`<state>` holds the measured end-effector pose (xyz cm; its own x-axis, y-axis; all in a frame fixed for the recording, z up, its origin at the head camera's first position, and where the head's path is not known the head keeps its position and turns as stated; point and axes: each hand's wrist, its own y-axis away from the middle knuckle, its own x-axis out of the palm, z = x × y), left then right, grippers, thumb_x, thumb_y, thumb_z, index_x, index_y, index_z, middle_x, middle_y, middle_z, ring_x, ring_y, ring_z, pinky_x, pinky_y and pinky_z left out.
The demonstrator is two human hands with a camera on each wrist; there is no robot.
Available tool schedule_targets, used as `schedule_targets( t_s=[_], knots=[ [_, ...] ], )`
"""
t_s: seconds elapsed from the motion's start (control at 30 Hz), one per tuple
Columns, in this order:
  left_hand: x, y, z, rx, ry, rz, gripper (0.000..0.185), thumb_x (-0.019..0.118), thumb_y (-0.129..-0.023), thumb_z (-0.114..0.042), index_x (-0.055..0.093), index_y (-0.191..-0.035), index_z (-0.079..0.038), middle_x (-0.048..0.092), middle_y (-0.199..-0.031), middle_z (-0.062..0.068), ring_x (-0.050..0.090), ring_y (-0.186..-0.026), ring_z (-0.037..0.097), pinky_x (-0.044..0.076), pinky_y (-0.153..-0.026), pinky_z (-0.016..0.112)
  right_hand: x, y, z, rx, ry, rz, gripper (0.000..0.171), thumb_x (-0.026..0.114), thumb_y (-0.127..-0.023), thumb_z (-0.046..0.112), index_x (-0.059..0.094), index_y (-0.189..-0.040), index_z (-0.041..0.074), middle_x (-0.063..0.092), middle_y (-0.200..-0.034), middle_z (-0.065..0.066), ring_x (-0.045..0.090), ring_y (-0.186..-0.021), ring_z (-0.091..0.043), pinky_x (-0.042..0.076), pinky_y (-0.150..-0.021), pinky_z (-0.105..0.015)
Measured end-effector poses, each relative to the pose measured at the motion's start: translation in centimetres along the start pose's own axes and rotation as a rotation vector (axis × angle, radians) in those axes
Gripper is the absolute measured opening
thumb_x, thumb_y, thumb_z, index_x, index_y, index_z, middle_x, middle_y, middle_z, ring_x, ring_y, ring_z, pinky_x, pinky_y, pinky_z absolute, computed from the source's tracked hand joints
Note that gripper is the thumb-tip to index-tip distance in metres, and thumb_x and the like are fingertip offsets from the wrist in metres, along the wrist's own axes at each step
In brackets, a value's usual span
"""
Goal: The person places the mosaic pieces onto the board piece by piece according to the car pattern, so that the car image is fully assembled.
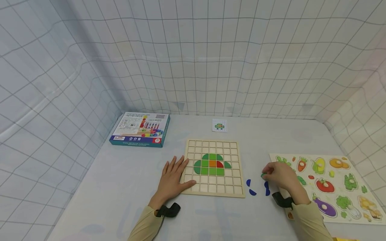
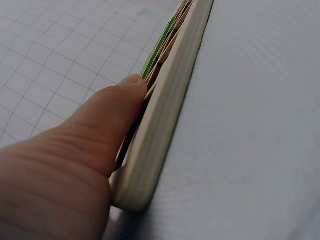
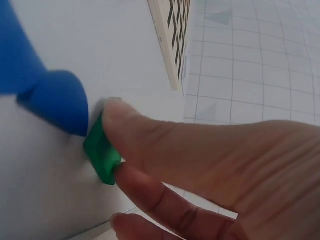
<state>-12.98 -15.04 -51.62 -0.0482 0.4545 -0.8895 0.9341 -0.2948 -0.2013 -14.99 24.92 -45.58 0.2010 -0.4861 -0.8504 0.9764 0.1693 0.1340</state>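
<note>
In the head view my left hand (image 1: 172, 179) lies with fingers spread over the left edge of a gridded wooden board (image 1: 233, 189); the left wrist view shows its thumb (image 2: 117, 105) on the rim. Light green square tiles (image 1: 212, 171), dark green curved tiles, an orange square (image 1: 212, 163) and a red curved tile (image 1: 220, 164) form a shape in the grid. To the right of the board, my right hand (image 1: 281, 175) pinches a small green tile (image 3: 102, 152) between thumb and finger, just above or on the table. Several blue half-round tiles (image 1: 252, 192) lie close by.
A picture card (image 1: 219, 126) with a similar shape lies behind the board. At the back left is a boxed toy set (image 1: 140, 130). A vegetable puzzle board (image 1: 339, 182) covers the right side, partly under my right forearm. Gridded fabric walls (image 1: 193, 67) enclose the table.
</note>
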Motion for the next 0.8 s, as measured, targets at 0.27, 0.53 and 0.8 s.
schedule_targets(
  t_s=[0.27,0.53,0.8],
  knots=[
    [0.0,0.0,0.0,-0.010,0.003,0.013,0.088,0.061,-0.080,-0.063,0.034,-0.149,-0.015,0.028,-0.153,0.006,0.010,-0.142,0.031,0.003,-0.111,0.052,0.4,-0.3,-0.3,0.017,0.004,-0.023,0.009,0.076,-0.081,0.022,0.070,-0.080,0.015,0.057,-0.070,0.004,0.049,-0.065,-0.016,0.038,-0.057,-0.031],
    [0.1,0.0,0.1,-0.016,-0.003,0.025,0.088,0.060,-0.080,-0.063,0.033,-0.149,-0.015,0.027,-0.154,0.005,0.009,-0.143,0.029,0.002,-0.111,0.050,0.1,0.4,-0.8,-0.076,0.006,-0.039,0.008,0.075,-0.081,0.015,0.072,-0.088,0.012,0.057,-0.074,0.005,0.049,-0.067,-0.015,0.039,-0.057,-0.031],
    [0.1,-0.1,0.1,-0.018,-0.005,0.028,0.088,0.060,-0.080,-0.063,0.033,-0.149,-0.016,0.026,-0.154,0.005,0.008,-0.143,0.029,0.001,-0.111,0.050,-0.1,0.4,-1.4,-0.105,0.014,-0.018,0.010,0.076,-0.079,0.009,0.071,-0.087,0.012,0.054,-0.075,0.004,0.047,-0.067,-0.016,0.039,-0.056,-0.031]
  ],
)
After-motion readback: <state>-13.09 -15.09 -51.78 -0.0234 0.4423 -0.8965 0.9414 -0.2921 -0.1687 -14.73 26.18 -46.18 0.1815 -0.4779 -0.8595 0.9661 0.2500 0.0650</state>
